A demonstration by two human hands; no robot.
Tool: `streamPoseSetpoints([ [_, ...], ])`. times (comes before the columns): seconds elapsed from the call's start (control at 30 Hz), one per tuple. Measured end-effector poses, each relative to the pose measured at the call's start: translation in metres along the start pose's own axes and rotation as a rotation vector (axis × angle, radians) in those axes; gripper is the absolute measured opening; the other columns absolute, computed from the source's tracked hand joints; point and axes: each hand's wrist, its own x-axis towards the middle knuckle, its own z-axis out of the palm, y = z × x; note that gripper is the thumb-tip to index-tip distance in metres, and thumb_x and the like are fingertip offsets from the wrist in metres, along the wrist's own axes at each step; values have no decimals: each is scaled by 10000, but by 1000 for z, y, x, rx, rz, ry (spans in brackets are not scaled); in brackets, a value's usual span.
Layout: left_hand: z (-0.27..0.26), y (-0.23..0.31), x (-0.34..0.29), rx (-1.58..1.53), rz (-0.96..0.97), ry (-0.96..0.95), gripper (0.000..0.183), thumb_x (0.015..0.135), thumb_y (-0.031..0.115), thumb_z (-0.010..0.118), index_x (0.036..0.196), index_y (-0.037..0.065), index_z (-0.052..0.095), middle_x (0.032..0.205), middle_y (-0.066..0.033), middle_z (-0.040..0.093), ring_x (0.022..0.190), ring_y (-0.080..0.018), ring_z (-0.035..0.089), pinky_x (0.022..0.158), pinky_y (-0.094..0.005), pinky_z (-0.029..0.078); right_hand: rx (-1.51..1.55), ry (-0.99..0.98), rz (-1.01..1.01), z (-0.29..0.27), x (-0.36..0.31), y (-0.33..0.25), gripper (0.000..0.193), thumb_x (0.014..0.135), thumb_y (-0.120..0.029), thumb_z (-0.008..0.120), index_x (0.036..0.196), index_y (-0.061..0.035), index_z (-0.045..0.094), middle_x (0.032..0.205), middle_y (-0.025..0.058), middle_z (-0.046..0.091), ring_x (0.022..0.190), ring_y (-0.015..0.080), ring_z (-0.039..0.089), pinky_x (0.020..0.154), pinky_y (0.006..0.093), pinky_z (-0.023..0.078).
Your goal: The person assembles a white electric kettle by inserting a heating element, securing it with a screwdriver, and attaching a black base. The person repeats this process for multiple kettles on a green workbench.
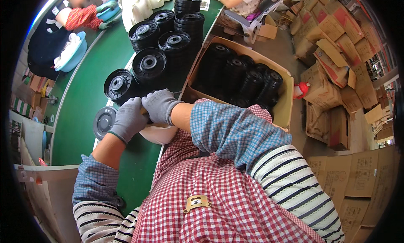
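Both my hands wear grey gloves and meet above the near side of the green work surface. My left hand [129,121] is closed, and my right hand [161,106] is curled just beside it. What lies in their fingers is mostly hidden; a bit of yellowish material shows between them. A thin dark rod [177,92] sticks out past my right hand. Below the hands is a smooth white rounded housing [159,134], partly covered by them. A grey disc [104,122] lies left of my left hand. Just beyond stands a black round spool-like part [118,85].
Stacks of black round parts [174,40] stand farther along the green table [80,112]. An open carton [287,100] of black parts adjoins its right side. White housings [136,11] sit at the far end. Co-workers with a blue basin [75,54] and a chair [251,22] are beyond.
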Motion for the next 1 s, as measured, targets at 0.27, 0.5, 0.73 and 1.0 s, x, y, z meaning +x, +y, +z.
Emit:
streamPoseSetpoints([
  [0.27, 11, 3, 6, 81, 13, 29, 404, 787, 314, 748, 1046, 50, 585, 1009, -196, 664, 972, -387, 673, 841, -475, 547, -48, -46, 53, 6, 7, -4, 382, 865, -340, 704, 1170, -109, 708, 1202, 69, 732, 1082, 264, 723, 825, 479, 569],
  [0.5, -18, -19, 8, -261, 2, -177, 536, 814, 376, 731, 1216, 34, 640, 1151, -203, 679, 1091, -384, 651, 961, -459, 516, 347, -13, 31, -4, -4, 29, 550, 835, -404, 729, 1240, -42, 642, 1178, 191, 703, 1081, 346, 702, 920, 453, 545],
  [0.73, 13, -63, -45, -628, -62, -85, 736, 845, 638, 734, 1154, -22, 632, 1003, -172, 723, 955, -298, 712, 860, -389, 545, 534, 309, 82, 42, -97, 22, 821, 932, -447, 659, 1555, -16, 344, 1532, 289, 408, 1420, 439, 416, 1176, 465, 348],
  [1.0, 63, 36, -121, -872, -141, 195, 263, 957, 264, 700, 1005, 8, 664, 849, -183, 711, 738, -304, 709, 712, -385, 555, 1141, 63, -55, 63, 5, 57, 604, 1010, -432, 595, 1476, -58, 505, 1383, 209, 612, 1276, 336, 596, 1072, 374, 467],
])
